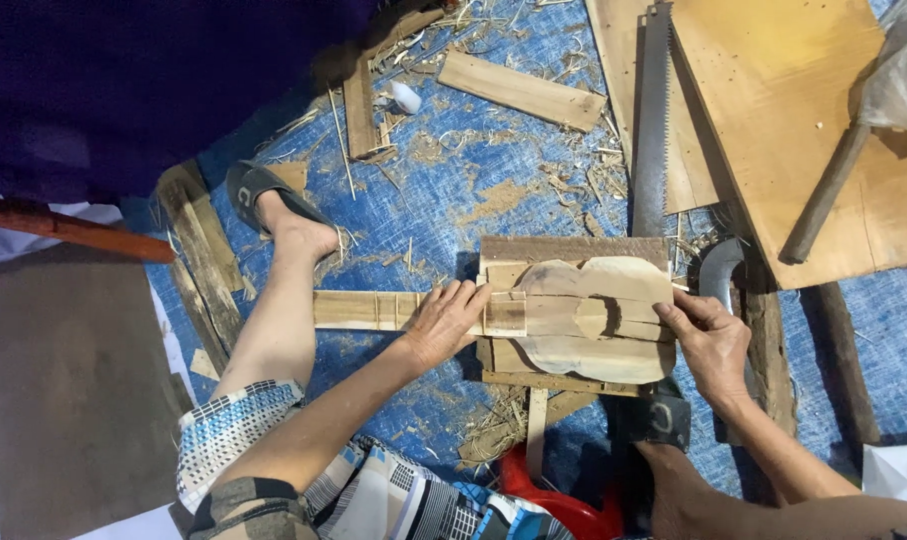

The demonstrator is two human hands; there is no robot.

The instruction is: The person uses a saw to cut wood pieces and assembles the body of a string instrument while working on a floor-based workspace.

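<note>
- The person's left hand [446, 318] lies palm down, fingers spread and flat, pressing on a long pale wooden neck strip [374, 310]. The hand is open, not closed around anything.
- The right hand [712, 345] rests at the right end of a flat guitar-shaped cutout of light wood [594, 310]. Its fingers curl onto the cutout's edge, touching it; whether they pinch it cannot be told.
- The neck strip runs left to right and its right end overlaps the cutout, reaching to about its middle, between the 2 hands.
- The cutout lies on a rectangular brown wooden board [574, 250], which sits on a blue woven tarp [454, 180] strewn with wood shavings.
- The person's bare left leg stretches out to the left of the strip, its foot in a dark rubber sandal [259, 190]. The right foot, in another dark sandal [659, 420], is just below the board.
- A long hand saw with a toothed steel blade [654, 120] lies just above the board, pointing away from the person.
- A large sheet of tan plywood [784, 130] lies at the upper right, with a round dark wooden handle [824, 195] resting across it.
- A short pale plank [522, 90] lies near the top centre, well apart from the hands.
- Weathered grey timber scraps [204, 250] lie at the left, beyond the leg.
- A red plastic object [564, 505] shows at the bottom edge, partly hidden.
</note>
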